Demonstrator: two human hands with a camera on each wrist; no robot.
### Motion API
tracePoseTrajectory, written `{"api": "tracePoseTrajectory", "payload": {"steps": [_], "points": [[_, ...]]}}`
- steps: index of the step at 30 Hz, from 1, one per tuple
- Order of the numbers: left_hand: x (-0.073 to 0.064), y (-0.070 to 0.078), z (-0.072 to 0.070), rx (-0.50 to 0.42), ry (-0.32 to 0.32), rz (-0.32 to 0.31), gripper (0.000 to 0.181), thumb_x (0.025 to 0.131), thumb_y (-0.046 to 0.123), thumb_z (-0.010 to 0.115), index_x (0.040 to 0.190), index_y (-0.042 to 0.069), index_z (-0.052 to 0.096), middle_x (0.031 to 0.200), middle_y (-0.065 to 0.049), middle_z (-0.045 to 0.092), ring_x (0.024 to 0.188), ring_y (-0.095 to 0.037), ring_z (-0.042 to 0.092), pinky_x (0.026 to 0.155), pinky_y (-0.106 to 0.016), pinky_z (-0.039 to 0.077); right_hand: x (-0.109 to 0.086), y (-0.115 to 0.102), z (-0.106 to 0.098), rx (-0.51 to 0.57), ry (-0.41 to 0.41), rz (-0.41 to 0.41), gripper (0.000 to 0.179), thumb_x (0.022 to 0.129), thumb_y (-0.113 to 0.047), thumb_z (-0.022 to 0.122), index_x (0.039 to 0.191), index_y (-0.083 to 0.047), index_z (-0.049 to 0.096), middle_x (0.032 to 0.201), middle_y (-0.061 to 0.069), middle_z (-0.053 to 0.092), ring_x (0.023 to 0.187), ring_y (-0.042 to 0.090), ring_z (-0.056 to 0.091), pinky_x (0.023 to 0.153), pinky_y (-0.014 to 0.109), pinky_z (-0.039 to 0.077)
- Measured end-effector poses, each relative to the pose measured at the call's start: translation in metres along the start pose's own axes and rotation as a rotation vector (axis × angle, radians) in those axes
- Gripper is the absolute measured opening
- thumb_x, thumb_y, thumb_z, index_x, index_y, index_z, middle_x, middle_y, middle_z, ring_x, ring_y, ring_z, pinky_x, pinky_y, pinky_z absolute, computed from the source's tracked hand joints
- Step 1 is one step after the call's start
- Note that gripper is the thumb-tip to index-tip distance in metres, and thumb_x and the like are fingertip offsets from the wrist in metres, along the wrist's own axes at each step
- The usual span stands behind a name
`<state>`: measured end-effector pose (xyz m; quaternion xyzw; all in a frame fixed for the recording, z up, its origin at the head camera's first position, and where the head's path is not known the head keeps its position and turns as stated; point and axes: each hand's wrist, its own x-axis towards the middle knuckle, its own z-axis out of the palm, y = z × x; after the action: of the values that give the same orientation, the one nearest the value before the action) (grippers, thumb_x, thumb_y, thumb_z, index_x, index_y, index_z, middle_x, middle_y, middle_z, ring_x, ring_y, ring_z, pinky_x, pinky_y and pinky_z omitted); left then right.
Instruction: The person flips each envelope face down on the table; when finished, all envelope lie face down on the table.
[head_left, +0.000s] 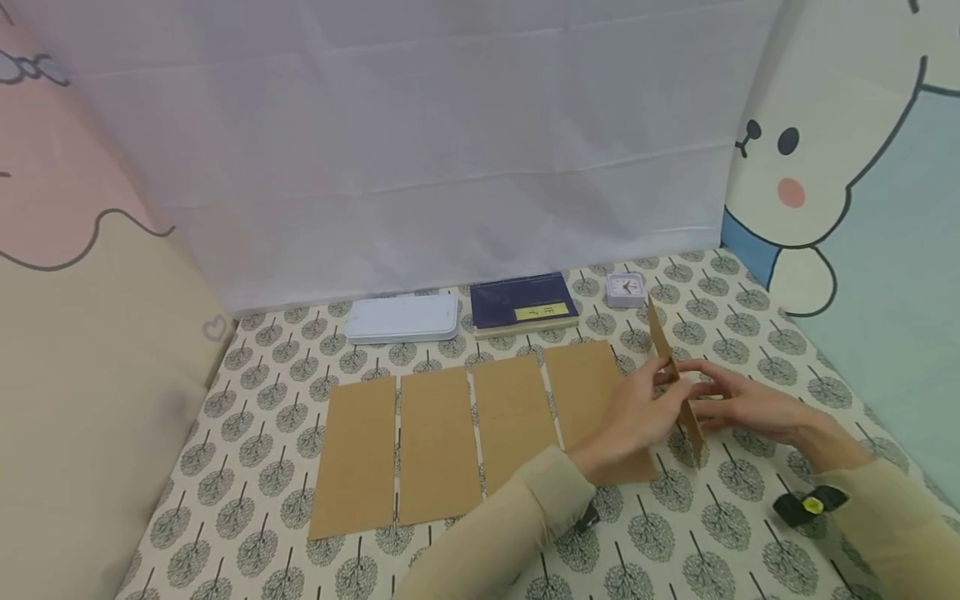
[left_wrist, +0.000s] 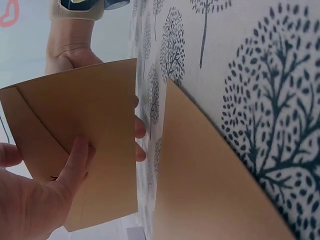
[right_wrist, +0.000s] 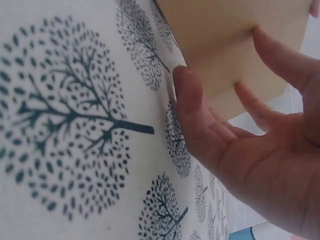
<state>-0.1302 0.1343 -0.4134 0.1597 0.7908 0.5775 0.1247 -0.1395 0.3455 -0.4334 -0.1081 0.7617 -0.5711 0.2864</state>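
A brown paper envelope stands on edge above the patterned cloth, seen nearly edge-on in the head view. Its flap side faces the left wrist view, and a small dark mark shows beside the thumb. My left hand pinches it, thumb laid across the flap face and fingers round its edge. From the other side, the fingertips of my right hand touch the plain face. Some of those fingertips show past the lower edge in the left wrist view. Under my left forearm lies a flat brown rectangle.
Several like brown rectangles lie in a row leftward of my hands. Behind them are a white flat case, a dark blue book with a yellow label, and a small lilac clock. White curtain closes off the back.
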Motion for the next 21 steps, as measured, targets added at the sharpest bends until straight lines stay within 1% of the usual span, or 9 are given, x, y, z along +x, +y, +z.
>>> {"api": "tracePoseTrajectory", "payload": {"steps": [2, 4, 6, 9, 12, 15, 19, 21], "points": [[0.000, 0.001, 0.000, -0.019, 0.013, -0.009, 0.052, 0.093, 0.038, 0.056, 0.142, 0.023, 0.043, 0.123, 0.005, 0.059, 0.102, -0.008, 0.059, 0.082, -0.026, 0.048, 0.000, -0.001, 0.000, -0.051, 0.039, 0.011, 0.064, 0.095, -0.016, 0.059, 0.148, -0.008, 0.023, 0.133, 0.034, 0.038, 0.108, 0.037, 0.055, 0.083, 0.046, 0.050], [0.000, 0.001, 0.000, -0.066, 0.009, -0.020, 0.057, 0.092, 0.031, 0.059, 0.144, 0.022, 0.038, 0.123, 0.002, 0.058, 0.096, -0.007, 0.060, 0.075, -0.024, 0.050, 0.000, -0.002, -0.001, -0.094, 0.072, 0.024, 0.065, 0.094, -0.018, 0.062, 0.147, -0.007, 0.027, 0.134, 0.034, 0.037, 0.107, 0.035, 0.056, 0.081, 0.045, 0.051], [0.000, 0.001, -0.001, -0.096, 0.004, -0.027, 0.062, 0.092, 0.025, 0.062, 0.146, 0.020, 0.032, 0.124, -0.001, 0.057, 0.091, -0.005, 0.060, 0.068, -0.022, 0.051, -0.001, -0.003, -0.001, -0.123, 0.086, 0.022, 0.065, 0.093, -0.018, 0.063, 0.147, -0.004, 0.028, 0.133, 0.035, 0.038, 0.106, 0.034, 0.056, 0.078, 0.045, 0.051], [0.000, -0.001, -0.001, -0.112, -0.001, -0.024, 0.062, 0.091, 0.021, 0.065, 0.145, 0.019, 0.033, 0.124, -0.002, 0.057, 0.085, -0.004, 0.060, 0.062, -0.020, 0.051, -0.003, -0.006, -0.002, -0.167, 0.108, 0.013, 0.066, 0.093, -0.016, 0.063, 0.146, 0.001, 0.028, 0.130, 0.035, 0.042, 0.102, 0.034, 0.057, 0.075, 0.045, 0.052], [0.001, -0.004, -0.002, -0.065, 0.017, -0.015, 0.060, 0.089, 0.020, 0.067, 0.142, 0.017, 0.039, 0.120, 0.000, 0.059, 0.080, -0.002, 0.059, 0.059, -0.019, 0.050, -0.005, -0.008, -0.001, -0.244, 0.136, 0.004, 0.067, 0.093, -0.018, 0.064, 0.145, 0.005, 0.029, 0.127, 0.036, 0.044, 0.101, 0.036, 0.058, 0.072, 0.042, 0.053], [0.001, -0.007, -0.003, -0.021, 0.027, 0.012, 0.058, 0.087, 0.015, 0.070, 0.139, 0.016, 0.044, 0.109, 0.003, 0.063, 0.074, 0.000, 0.059, 0.057, -0.017, 0.049, -0.007, -0.010, 0.000, -0.336, 0.167, 0.002, 0.067, 0.092, -0.020, 0.065, 0.143, 0.008, 0.031, 0.125, 0.036, 0.046, 0.102, 0.038, 0.058, 0.071, 0.040, 0.053], [0.002, -0.010, -0.006, 0.080, 0.042, 0.059, 0.059, 0.083, 0.010, 0.072, 0.137, 0.010, 0.048, 0.091, 0.005, 0.065, 0.065, 0.002, 0.056, 0.055, -0.014, 0.046, -0.007, -0.010, 0.001, -0.428, 0.200, -0.006, 0.066, 0.091, -0.023, 0.067, 0.140, 0.009, 0.037, 0.123, 0.035, 0.048, 0.107, 0.045, 0.053, 0.074, 0.043, 0.053], [0.002, -0.010, -0.006, 0.127, 0.042, 0.063, 0.059, 0.081, 0.009, 0.073, 0.136, 0.008, 0.050, 0.084, 0.006, 0.064, 0.060, 0.001, 0.054, 0.053, -0.014, 0.046, -0.007, -0.010, 0.001, -0.466, 0.212, -0.008, 0.066, 0.090, -0.024, 0.068, 0.138, 0.010, 0.038, 0.121, 0.035, 0.049, 0.108, 0.048, 0.052, 0.075, 0.046, 0.052]]}}
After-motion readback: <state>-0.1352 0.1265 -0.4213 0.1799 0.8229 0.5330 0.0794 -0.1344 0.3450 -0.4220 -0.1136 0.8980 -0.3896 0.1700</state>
